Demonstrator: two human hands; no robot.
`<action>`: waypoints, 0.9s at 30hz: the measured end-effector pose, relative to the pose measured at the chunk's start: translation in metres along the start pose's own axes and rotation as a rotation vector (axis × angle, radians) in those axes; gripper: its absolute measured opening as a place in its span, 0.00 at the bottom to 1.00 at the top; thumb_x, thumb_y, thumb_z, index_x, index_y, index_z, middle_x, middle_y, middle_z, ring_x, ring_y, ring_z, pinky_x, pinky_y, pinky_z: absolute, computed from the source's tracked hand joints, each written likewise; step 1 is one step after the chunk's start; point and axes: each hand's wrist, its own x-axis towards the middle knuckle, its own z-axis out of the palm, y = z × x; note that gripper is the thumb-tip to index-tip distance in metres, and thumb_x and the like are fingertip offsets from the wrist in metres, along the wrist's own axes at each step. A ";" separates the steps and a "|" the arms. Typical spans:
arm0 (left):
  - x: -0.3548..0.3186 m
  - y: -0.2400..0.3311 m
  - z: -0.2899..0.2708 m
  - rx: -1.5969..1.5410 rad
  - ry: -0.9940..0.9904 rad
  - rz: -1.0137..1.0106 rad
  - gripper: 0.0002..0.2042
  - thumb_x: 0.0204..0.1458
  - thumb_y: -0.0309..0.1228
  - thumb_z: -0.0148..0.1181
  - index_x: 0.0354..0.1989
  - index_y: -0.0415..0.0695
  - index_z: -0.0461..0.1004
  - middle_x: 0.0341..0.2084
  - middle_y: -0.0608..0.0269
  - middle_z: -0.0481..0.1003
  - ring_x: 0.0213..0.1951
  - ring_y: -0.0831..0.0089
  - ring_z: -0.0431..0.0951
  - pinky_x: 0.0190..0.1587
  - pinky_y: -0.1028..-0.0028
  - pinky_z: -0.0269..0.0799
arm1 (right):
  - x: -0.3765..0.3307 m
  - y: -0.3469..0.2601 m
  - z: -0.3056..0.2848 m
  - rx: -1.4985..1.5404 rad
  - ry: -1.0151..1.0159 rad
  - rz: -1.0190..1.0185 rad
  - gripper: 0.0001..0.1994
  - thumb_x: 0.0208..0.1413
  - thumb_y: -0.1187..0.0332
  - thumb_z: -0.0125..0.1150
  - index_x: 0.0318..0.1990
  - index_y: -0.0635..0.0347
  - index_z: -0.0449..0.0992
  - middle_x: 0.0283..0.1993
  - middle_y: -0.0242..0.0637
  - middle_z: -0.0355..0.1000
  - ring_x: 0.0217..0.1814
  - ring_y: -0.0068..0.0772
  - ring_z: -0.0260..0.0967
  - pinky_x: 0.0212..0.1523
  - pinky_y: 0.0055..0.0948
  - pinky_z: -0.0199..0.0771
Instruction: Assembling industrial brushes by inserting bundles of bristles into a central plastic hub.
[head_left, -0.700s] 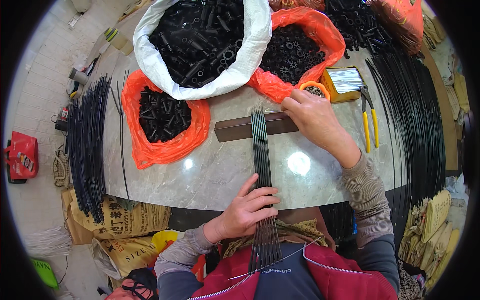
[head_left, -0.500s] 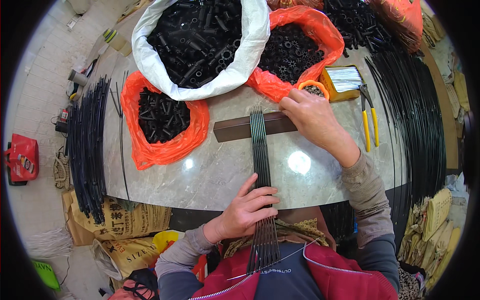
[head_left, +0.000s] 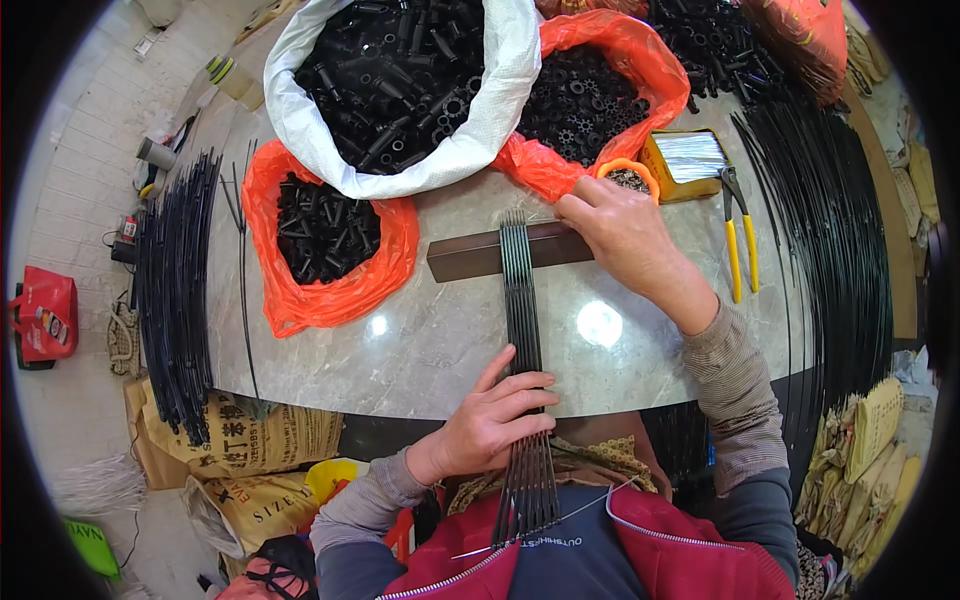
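Observation:
A row of thin black rods (head_left: 522,320) lies side by side, its far ends over a dark brown bar (head_left: 465,258) on the table and its near ends over my lap. My left hand (head_left: 490,418) rests across the row near the table's front edge, fingers stretched out and spread over the rods. Beyond the bar's right end, my right hand (head_left: 620,232) is closed with fingertips pinched together; whatever is between them is hidden. Just past those fingers stands an orange bowl (head_left: 652,180) of small metal pieces. Over my lap, a thin light-coloured wire (head_left: 580,511) crosses the rods.
A white sack (head_left: 515,100) and red bags (head_left: 385,265) of black plastic parts stand at the back and left. Yellow-handled pliers (head_left: 734,250) lie beside a yellow box (head_left: 690,188) of thin silvery strips. Long black rods are piled at the right (head_left: 845,230) and left (head_left: 175,290).
My right hand has shifted very slightly left. The left hand and the row of rods have stayed in place.

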 end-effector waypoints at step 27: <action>0.000 -0.001 0.000 -0.028 0.012 0.026 0.11 0.42 0.25 0.65 0.37 0.44 0.77 0.46 0.61 0.76 0.59 0.60 0.73 0.71 0.43 0.46 | -0.001 0.000 0.001 0.111 -0.051 -0.003 0.08 0.53 0.77 0.56 0.41 0.62 0.75 0.37 0.42 0.69 0.43 0.48 0.71 0.42 0.41 0.71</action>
